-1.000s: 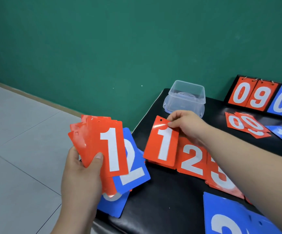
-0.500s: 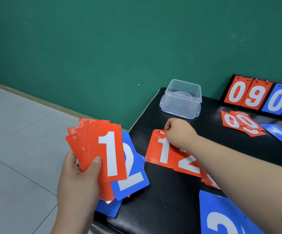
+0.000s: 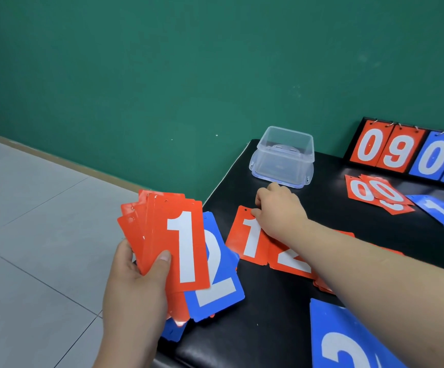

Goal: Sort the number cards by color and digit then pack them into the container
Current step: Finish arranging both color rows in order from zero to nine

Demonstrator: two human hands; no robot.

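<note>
Sorting only half done — right hand (image 3: 276, 211) pinches a red 1 (image 3: 247, 235) flat on the tabletop (image 3: 268, 328) beside a red 2 (image 3: 290, 258); left hand (image 3: 136, 282) grips a fan (image 3: 173, 235) of unsorted cards; the box (image 3: 283, 156) sits empty.

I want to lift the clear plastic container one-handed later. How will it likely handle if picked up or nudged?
The clear plastic container looks thin-walled and holds no cards, so probably light. Its glossy walls may be a bit slippery to pinch. It sits low and broad on the black tabletop, so a nudge would likely slide it rather than tip it.
</note>
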